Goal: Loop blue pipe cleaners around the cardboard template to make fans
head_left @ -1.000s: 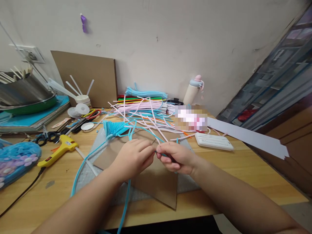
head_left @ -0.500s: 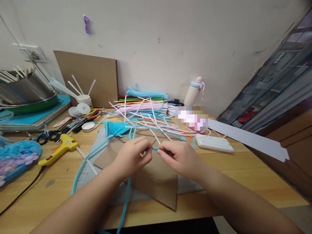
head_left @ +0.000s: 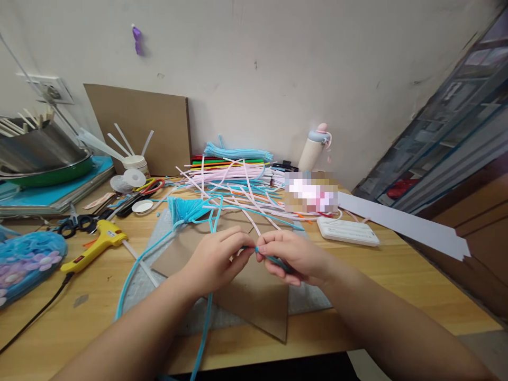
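blue fuzzy stem (head_left: 278, 261) pinched by my left hand (head_left: 222, 256) and right hand (head_left: 297, 256), above cardboard (head_left: 254, 299). bundle (head_left: 186, 209) behind already gathered; i judge stem unfinished, strand (head_left: 205, 328) loose over edge of bench (head_left: 405, 280).

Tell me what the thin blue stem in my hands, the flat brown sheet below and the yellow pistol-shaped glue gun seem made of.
Blue stem: probably plush fibre, matte; its outline looks softly fuzzy, any core is hidden. Brown sheet: likely cardboard, matte, plain and straight-edged. Glue gun: apparently hard plastic, smooth; its moulded body looks uniform.
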`<state>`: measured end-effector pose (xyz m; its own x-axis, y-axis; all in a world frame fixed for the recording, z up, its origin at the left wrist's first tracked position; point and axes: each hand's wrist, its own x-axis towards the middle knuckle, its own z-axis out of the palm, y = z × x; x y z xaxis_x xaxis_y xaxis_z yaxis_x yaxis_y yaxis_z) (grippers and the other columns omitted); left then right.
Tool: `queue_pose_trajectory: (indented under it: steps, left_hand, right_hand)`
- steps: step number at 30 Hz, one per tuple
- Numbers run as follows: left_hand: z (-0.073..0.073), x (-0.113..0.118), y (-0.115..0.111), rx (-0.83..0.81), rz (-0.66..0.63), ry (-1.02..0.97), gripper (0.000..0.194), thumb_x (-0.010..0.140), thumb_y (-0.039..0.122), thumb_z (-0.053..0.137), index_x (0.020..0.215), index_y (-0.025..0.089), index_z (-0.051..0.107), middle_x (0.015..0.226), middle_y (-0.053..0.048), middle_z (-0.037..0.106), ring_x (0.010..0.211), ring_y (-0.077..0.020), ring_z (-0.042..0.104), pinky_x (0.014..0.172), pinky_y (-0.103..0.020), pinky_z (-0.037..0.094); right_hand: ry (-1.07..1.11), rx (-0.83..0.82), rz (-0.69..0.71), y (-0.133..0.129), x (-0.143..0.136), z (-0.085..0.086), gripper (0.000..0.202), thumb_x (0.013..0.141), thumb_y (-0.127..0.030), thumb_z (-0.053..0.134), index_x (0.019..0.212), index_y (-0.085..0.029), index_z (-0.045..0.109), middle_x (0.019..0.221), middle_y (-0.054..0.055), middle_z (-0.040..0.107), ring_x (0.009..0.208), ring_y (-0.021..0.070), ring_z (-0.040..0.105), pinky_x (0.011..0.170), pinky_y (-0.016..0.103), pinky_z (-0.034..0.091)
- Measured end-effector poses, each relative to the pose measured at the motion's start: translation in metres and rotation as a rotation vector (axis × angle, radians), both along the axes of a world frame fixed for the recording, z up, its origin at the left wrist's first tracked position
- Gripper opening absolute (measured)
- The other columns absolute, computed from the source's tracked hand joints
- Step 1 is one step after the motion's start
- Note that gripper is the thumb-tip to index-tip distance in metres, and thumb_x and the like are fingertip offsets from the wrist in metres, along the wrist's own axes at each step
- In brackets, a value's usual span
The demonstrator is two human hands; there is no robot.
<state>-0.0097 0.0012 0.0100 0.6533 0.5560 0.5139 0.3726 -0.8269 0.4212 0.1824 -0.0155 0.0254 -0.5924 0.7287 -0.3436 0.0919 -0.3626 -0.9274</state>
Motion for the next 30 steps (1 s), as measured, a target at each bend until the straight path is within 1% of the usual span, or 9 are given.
queue_pose_trajectory:
  steps: [3, 8, 11, 14, 18, 24, 27, 29, 30]
  left_hand:
    - [0.0, 0.0, 0.001, 0.009, -0.009, -0.011, 0.011, 0.084, 0.018, 0.044, 0.089, 0.018, 0.053, 0.079, -0.003, 0.057, 0.072, -0.0123, 0.052, 0.063, -0.024, 0.041]
    - [0.0, 0.001, 0.001, 0.005, -0.019, -0.06, 0.012, 0.084, 0.014, 0.043, 0.09, 0.017, 0.054, 0.081, -0.003, 0.058, 0.076, -0.0116, 0.053, 0.066, -0.023, 0.042]
    - [0.0, 0.001, 0.002, 0.008, -0.022, -0.088, 0.011, 0.084, 0.013, 0.044, 0.088, 0.017, 0.053, 0.08, -0.003, 0.057, 0.076, -0.0115, 0.053, 0.068, -0.023, 0.042]
    - [0.0, 0.001, 0.003, 0.028, -0.011, -0.073, 0.013, 0.085, 0.014, 0.044, 0.092, 0.017, 0.054, 0.081, -0.003, 0.057, 0.077, -0.0117, 0.052, 0.069, -0.023, 0.042]
    - [-0.001, -0.001, 0.004, 0.089, 0.005, 0.027, 0.017, 0.086, 0.016, 0.041, 0.096, 0.017, 0.054, 0.082, -0.005, 0.057, 0.076, -0.0132, 0.052, 0.068, -0.025, 0.041]
    - [0.003, -0.005, 0.005, 0.244, 0.0, 0.183, 0.015, 0.084, 0.018, 0.042, 0.089, 0.016, 0.056, 0.083, -0.005, 0.057, 0.073, -0.014, 0.05, 0.064, -0.025, 0.038]
    - [0.004, -0.005, 0.003, 0.306, 0.011, 0.263, 0.016, 0.084, 0.018, 0.04, 0.083, 0.018, 0.056, 0.081, -0.004, 0.057, 0.071, -0.0133, 0.049, 0.061, -0.025, 0.036]
    - [0.003, -0.003, 0.001, 0.31, 0.032, 0.282, 0.017, 0.083, 0.019, 0.04, 0.08, 0.019, 0.056, 0.077, -0.002, 0.056, 0.067, -0.0123, 0.048, 0.057, -0.024, 0.033]
    - [0.002, -0.001, 0.0, 0.287, 0.049, 0.271, 0.016, 0.083, 0.019, 0.041, 0.077, 0.019, 0.056, 0.074, -0.001, 0.054, 0.065, -0.0117, 0.047, 0.055, -0.024, 0.032]
  right_hand:
    - [0.15, -0.128, 0.045, 0.005, 0.001, -0.007, 0.018, 0.081, -0.032, 0.043, 0.08, -0.015, 0.05, 0.05, -0.005, 0.05, 0.027, 0.0034, 0.036, 0.026, 0.014, 0.018]
    - [0.402, -0.534, 0.187, 0.012, 0.0, -0.016, 0.016, 0.082, -0.027, 0.036, 0.079, -0.015, 0.047, 0.051, -0.006, 0.045, 0.029, 0.0027, 0.033, 0.03, 0.014, 0.021]
    - [0.473, -0.595, 0.188, 0.013, -0.001, -0.017, 0.012, 0.082, -0.022, 0.036, 0.077, -0.016, 0.045, 0.051, -0.007, 0.043, 0.03, 0.0021, 0.03, 0.032, 0.014, 0.02]
    - [0.48, -0.621, 0.177, 0.013, -0.002, -0.016, 0.012, 0.081, -0.022, 0.038, 0.076, -0.016, 0.046, 0.049, -0.008, 0.038, 0.03, 0.0014, 0.024, 0.033, 0.014, 0.016]
    - [0.448, -0.63, 0.159, 0.014, -0.001, -0.016, 0.015, 0.081, -0.024, 0.04, 0.08, -0.014, 0.05, 0.047, -0.009, 0.032, 0.032, 0.0014, 0.019, 0.033, 0.014, 0.011]
    - [0.438, -0.621, 0.092, 0.013, -0.001, -0.018, 0.012, 0.079, -0.023, 0.044, 0.074, -0.014, 0.049, 0.045, -0.01, 0.026, 0.033, 0.0017, 0.013, 0.034, 0.015, 0.011]
    - [0.312, -0.473, 0.02, 0.011, -0.006, -0.018, 0.012, 0.076, -0.025, 0.047, 0.068, -0.015, 0.047, 0.044, -0.011, 0.019, 0.035, 0.0024, 0.008, 0.035, 0.016, 0.008]
    - [0.192, -0.288, -0.044, 0.007, -0.01, -0.018, 0.012, 0.075, -0.026, 0.046, 0.066, -0.017, 0.046, 0.044, -0.011, 0.018, 0.036, 0.0034, 0.008, 0.037, 0.018, 0.007]
    - [0.115, -0.153, -0.077, 0.005, -0.012, -0.019, 0.011, 0.074, -0.025, 0.046, 0.066, -0.017, 0.046, 0.045, -0.01, 0.02, 0.037, 0.0039, 0.011, 0.037, 0.019, 0.008]
